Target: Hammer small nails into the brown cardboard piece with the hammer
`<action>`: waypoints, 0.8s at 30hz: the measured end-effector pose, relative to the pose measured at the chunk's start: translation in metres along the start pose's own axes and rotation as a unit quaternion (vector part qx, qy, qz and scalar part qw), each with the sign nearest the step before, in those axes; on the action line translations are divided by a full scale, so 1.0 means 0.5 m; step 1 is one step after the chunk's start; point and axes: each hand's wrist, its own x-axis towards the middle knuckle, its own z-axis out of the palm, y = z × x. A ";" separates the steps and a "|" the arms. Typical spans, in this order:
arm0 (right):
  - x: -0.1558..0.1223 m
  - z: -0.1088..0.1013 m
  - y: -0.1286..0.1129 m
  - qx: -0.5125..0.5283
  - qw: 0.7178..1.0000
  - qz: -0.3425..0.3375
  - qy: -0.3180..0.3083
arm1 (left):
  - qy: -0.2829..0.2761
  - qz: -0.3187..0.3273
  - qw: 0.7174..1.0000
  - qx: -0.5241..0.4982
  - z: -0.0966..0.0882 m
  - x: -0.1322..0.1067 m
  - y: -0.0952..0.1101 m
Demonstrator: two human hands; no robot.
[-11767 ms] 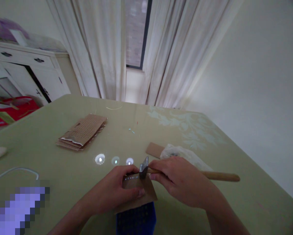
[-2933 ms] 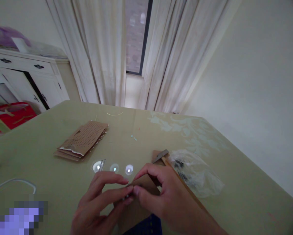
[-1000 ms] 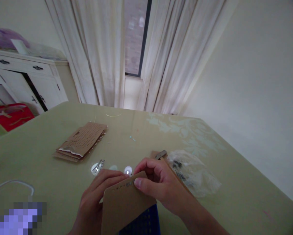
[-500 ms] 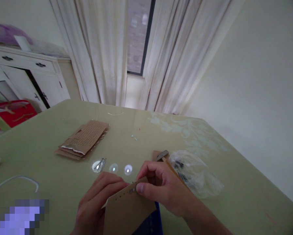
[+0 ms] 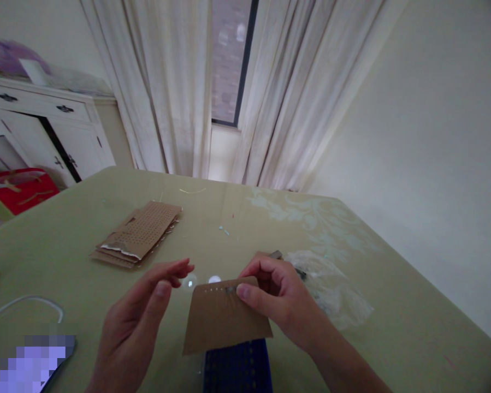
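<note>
- Nearest the camera, a dark blue perforated block (image 5: 237,371) is lying on the bench (image 5: 392,338), half hidden under the lower edge of the cardboard piece (image 5: 224,319).
- The right hand (image 5: 278,297) is pinching the cardboard piece at its top right corner, thumb on the near face and fingers behind, holding it lifted and tilted toward the camera; this grip seems meant to keep the row of small holes along its top edge in plain sight.
- The left hand (image 5: 141,316) is hovering open just left of the card, fingers spread and slightly curled, holding nothing and not touching the card.
- At the near left, a pixelated patch is covering part of the bench, and a white cable (image 5: 26,303) is curving beside it.
- Just beyond the right hand, a crumpled clear plastic bag (image 5: 331,286) with small dark pieces inside is lying near a small metal tool head (image 5: 276,254), mostly hidden by the fingers.
- Bright round reflections (image 5: 202,281) are showing on the glossy olive surface between the hands.
- Further left, a stack of perforated cardboard sheets (image 5: 141,232) is resting flat, well apart from the hands.
- At the far side, pale curtains (image 5: 167,82) are framing a narrow window (image 5: 229,60); a white cabinet (image 5: 44,131) and something red (image 5: 19,188) are standing at the far left, with a plain wall on the right.
</note>
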 end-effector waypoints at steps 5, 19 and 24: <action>-0.020 0.032 -0.009 -0.119 0.992 -0.028 0.018 | -0.062 0.205 0.974 0.078 0.003 0.006 0.035; -0.054 0.067 -0.015 -0.246 0.951 -0.186 0.017 | -0.053 0.461 0.870 0.166 -0.069 -0.031 -0.028; -0.052 0.069 -0.008 -0.295 0.930 -0.219 0.021 | -0.054 0.439 0.878 0.183 -0.079 -0.066 -0.045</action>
